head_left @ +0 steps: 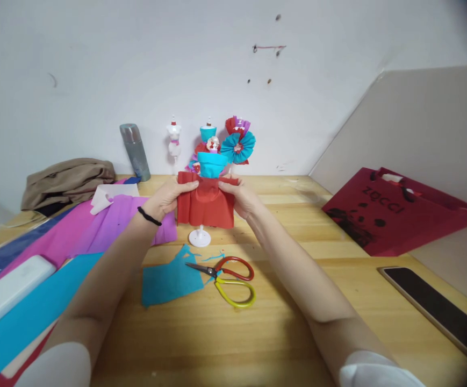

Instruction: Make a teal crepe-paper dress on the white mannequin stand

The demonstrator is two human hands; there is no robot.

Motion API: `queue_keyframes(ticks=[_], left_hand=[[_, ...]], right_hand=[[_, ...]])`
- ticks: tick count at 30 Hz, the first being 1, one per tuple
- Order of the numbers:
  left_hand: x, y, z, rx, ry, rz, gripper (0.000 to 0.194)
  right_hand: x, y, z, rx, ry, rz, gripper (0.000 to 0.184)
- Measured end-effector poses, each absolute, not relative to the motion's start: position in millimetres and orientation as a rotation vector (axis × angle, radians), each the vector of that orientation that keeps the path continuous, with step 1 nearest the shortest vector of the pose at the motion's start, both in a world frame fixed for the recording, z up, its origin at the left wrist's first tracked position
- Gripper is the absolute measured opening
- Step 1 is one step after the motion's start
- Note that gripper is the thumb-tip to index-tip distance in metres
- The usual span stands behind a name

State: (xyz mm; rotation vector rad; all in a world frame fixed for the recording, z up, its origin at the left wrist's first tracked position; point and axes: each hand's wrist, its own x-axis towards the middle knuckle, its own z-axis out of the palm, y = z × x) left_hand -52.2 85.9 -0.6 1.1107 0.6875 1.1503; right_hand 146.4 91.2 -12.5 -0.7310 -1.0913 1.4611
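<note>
A red piece of crepe paper (206, 207) is stretched across the front of a small dress form, whose white round base (200, 237) shows below it. My left hand (169, 196) pinches the paper's upper left part, thumb in front. At the upper right, my right hand (239, 194) pinches it the same way. A blue paper bodice (212, 164) wraps the form's chest just above the red paper. The fingers behind the paper are hidden. Nearer to me lie scissors (217, 273) with one red and one yellow handle, their blades over a cut blue paper piece (171, 282).
Behind stand more dress forms, one bare white (174, 140) and others with a blue paper rosette (238, 148). Pink and purple paper (116, 226), a brown cloth (67, 183) and a bottle (135, 153) are left. A red bag (394, 215) and phone (430, 306) lie right.
</note>
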Motion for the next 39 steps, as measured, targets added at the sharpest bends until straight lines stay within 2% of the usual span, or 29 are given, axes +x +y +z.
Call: queue_keyframes(ticks=[18, 23, 33, 39], left_hand=[[-47, 67, 4, 1.268, 0.817, 1.277, 0.036], [-49, 64, 8, 1.314, 0.867, 1.304, 0.034], [-62, 59, 21, 1.475, 0.947, 1.179, 0.022], [-69, 64, 21, 1.408, 0.915, 1.135, 0.023]], right_hand=[[152, 82, -4, -0.812, -1.22, 1.331, 0.034], [157, 81, 1, -0.831, -1.344, 1.266, 0.027], [160, 73, 10, -0.799, -1.484, 1.226, 0.022], [164, 72, 12, -0.822, -1.516, 1.256, 0.024]])
